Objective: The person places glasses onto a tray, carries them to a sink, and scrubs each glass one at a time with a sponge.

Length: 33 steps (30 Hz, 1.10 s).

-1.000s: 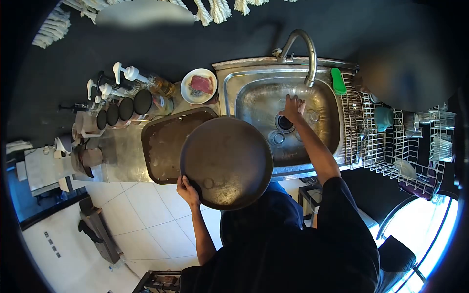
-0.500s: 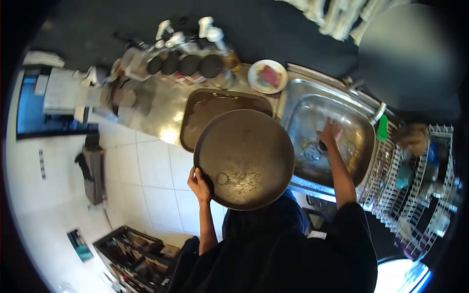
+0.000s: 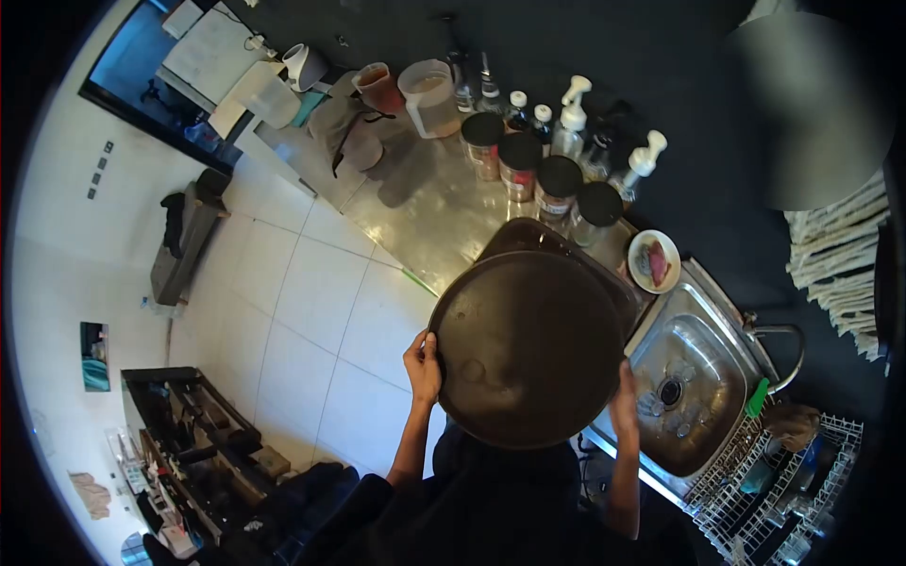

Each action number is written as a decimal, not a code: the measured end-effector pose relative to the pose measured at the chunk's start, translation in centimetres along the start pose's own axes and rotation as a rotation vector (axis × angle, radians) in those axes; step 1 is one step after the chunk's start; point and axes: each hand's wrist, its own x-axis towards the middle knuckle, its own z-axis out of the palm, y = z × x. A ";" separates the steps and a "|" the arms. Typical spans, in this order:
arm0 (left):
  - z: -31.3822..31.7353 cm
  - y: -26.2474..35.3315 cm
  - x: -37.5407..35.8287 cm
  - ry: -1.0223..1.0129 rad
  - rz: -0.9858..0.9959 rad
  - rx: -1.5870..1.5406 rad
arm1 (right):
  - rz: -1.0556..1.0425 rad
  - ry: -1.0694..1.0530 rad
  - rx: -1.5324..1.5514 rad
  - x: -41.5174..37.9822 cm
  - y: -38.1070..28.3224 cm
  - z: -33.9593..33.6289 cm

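Observation:
A large round dark tray (image 3: 528, 349) is held up in front of my body, its flat face showing a ring-shaped mark and a few wet spots. My left hand (image 3: 424, 368) grips its left edge, thumb over the rim. At the right edge my right hand (image 3: 624, 401) lies against the rim, slightly blurred, with its fingers together. Behind the round tray, a brown rectangular tray (image 3: 528, 234) rests on the steel counter, partly covered. The steel sink (image 3: 703, 358) is to the right, with glassware around its drain.
Dark-lidded jars (image 3: 557, 184), pump bottles (image 3: 569, 127) and a clear jug (image 3: 429, 99) line the counter's back. A small bowl (image 3: 654, 261) sits beside the sink. The faucet (image 3: 788, 330) and a wire dish rack (image 3: 821, 472) are at the right.
My right hand has left the sink and come to the round tray's right edge. The view has turned toward the left counter. My left hand keeps its hold on the tray.

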 end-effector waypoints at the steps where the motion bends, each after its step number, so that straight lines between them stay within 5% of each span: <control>1: -1.0 0.5 1.4 -0.013 0.004 -0.015 | -0.018 0.008 -0.006 0.1 0.3 3.1; 8: -13.2 5.2 11.1 0.024 -0.044 -0.217 | 0.200 0.029 0.026 1.3 2.1 21.0; 14: -23.9 10.0 12.1 0.052 -0.198 -0.705 | 0.226 -0.316 0.043 1.7 3.0 35.3; 20: -30.8 6.5 9.0 0.399 -0.099 -1.140 | 0.551 -0.719 0.069 3.4 5.8 45.9; 24: -36.3 7.1 9.2 0.359 -0.021 -1.399 | 0.475 -0.961 0.163 0.2 6.9 54.5; 33: -52.5 6.4 15.6 0.686 0.086 -1.528 | 0.610 -1.003 0.006 -6.3 18.1 75.5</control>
